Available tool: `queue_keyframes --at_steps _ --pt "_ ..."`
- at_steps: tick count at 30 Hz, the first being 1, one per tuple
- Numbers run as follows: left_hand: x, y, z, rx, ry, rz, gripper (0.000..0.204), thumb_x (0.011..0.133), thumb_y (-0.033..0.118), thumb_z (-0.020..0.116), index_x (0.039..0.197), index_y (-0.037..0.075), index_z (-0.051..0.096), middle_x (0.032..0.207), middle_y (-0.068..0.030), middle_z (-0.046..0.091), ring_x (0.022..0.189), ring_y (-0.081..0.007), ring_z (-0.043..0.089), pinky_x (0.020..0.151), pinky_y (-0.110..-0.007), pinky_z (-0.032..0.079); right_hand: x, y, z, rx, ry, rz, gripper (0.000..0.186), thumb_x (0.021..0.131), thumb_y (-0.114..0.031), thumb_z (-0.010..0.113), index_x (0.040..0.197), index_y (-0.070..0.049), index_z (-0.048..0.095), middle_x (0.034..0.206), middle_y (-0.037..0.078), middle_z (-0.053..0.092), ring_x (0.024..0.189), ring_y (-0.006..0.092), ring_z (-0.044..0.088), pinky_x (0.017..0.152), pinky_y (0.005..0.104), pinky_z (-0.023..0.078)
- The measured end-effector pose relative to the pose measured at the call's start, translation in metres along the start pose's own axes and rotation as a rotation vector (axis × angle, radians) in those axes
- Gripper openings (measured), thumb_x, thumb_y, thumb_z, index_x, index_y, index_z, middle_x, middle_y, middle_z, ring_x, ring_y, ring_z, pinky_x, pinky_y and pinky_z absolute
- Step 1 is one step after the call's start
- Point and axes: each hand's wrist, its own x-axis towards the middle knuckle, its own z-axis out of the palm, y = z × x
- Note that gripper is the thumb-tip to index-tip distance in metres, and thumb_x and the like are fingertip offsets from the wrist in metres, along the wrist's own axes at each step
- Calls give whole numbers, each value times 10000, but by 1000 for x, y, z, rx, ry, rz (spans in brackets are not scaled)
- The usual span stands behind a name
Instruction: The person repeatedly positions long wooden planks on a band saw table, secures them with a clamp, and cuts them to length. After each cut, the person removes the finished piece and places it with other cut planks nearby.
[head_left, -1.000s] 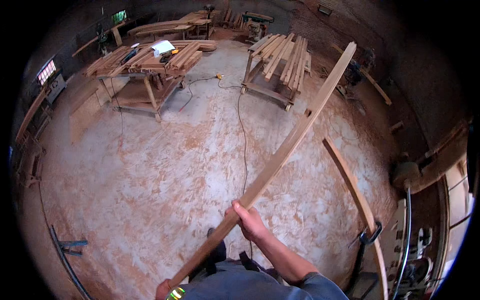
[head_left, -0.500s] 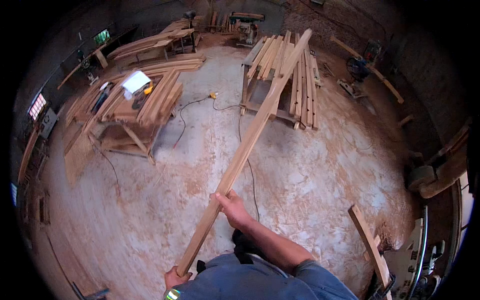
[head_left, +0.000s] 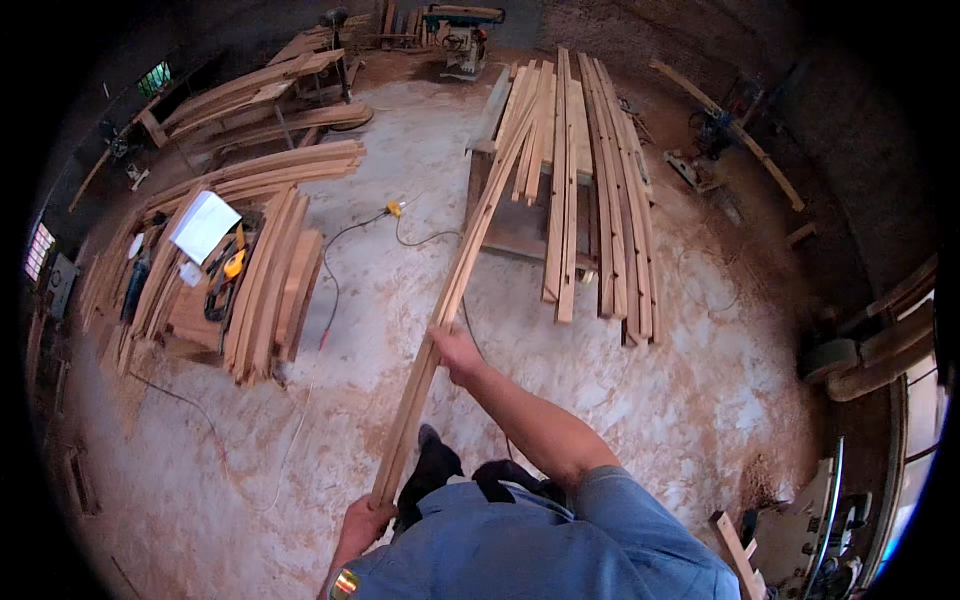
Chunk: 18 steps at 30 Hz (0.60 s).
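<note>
A long wooden plank point(head_left: 412, 408) slants forward and to the right from my body. My left hand point(head_left: 367, 521) is wrapped round its near end, low by my hip. Farther along it, my right hand point(head_left: 458, 355) grips the plank with the arm stretched out. The plank's far part lies over or just above the stack of wooden beams point(head_left: 612, 200) on the right workbench point(head_left: 520, 247); I cannot tell whether it touches them. Dark notches show along several of these beams.
On the left, another bench carries stacked boards point(head_left: 268, 290), a white paper sheet point(head_left: 205, 226) and a yellow tool point(head_left: 234, 264). A cable with a yellow connector point(head_left: 394, 208) crosses the dusty floor. Machines stand at the back point(head_left: 464, 45) and lower right point(head_left: 800, 530).
I have come closer to the right workbench. The plank's far end has swung left and dropped toward the beams there. Both hands keep their hold.
</note>
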Motion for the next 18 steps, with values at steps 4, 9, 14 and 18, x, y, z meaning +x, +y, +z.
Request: queue_keyframes --at_steps 4,9,14,18 --pt "85 98 -10 -393 -233 -46 174 860 192 639 896 47 551 627 -23 495 489 -99 442 414 -262 322 95 -71 -1 18 80 -8 342 889 -246 610 1135 -35 502 837 33 545 686 140 531 515 304 447" --pt "185 194 22 -589 -494 -87 191 937 252 544 951 62 558 631 -17 487 471 -123 437 409 -274 321 193 -118 -37 117 202 -69 346 897 -253 584 1180 -70 507 817 1 523 678 96 508 521 285 430" --pt "294 278 94 -698 -409 -154 355 972 418 483 1007 74 563 678 -46 567 480 -158 500 407 -296 374 265 -141 -101 -25 219 -83 467 907 -306 578 1282 -50 471 967 34 569 780 131 548 640 295 467" --pt "376 346 130 -700 -488 -178 423 945 489 504 1019 74 549 756 -80 605 597 -188 581 481 -322 475 263 -142 -148 37 179 18 633 907 -320 591 1391 29 380 1164 109 574 812 163 552 654 288 484"
